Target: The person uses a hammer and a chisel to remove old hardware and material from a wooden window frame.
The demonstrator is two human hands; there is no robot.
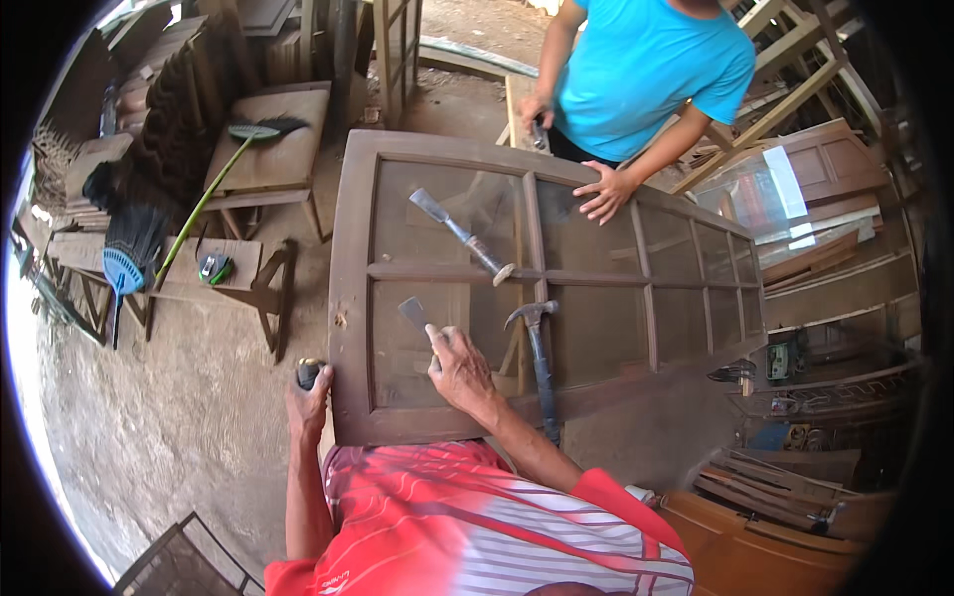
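A brown wooden door (350, 298) with glass panes lies in front of me. My right hand (463, 375) is closed round a scraper with a flat metal blade (412, 313), held over the nearest left pane. At the door's left edge, my left hand (310, 397) grips a small dark rounded object with a yellowish top (310, 372); its kind is unclear. A claw hammer (540, 363) with a dark blue handle lies across the near side of the door. Farther up rests a wide-bladed chisel (462, 236), its worn handle end toward the middle bar.
Across the door, a person in a blue shirt (646, 79) rests one hand on its frame and holds a dark tool in the other. To the left stand low wooden benches (273, 149), with brooms (124, 268) and a tape measure (214, 268). Wooden panels (835, 169) lean at the right.
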